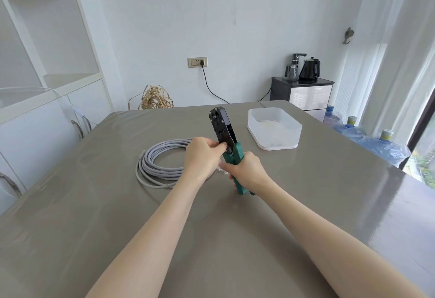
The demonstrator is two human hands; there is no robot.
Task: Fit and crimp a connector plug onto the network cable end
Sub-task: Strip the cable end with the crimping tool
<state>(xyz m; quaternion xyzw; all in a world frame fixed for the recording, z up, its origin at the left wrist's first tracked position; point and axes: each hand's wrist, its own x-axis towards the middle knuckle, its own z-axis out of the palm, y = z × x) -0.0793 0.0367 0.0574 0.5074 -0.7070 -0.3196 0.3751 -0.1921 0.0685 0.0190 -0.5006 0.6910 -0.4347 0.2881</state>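
Observation:
A black crimping tool (221, 128) with green handles stands nearly upright above the middle of the grey table (306, 203). My right hand (247, 170) grips its green handles. My left hand (203, 156) has its fingers curled at the lower part of the tool's black head; what it pinches there is hidden by the fingers. A coil of grey network cable (160, 165) lies on the table to the left, partly behind my left hand. A small clear connector plug (221, 170) peeks out on the table between the two hands.
A translucent white plastic tub (274, 130) stands on the table at the right rear. White shelving fills the left side. A black cabinet with kettles and several water bottles sit beyond the table's right edge.

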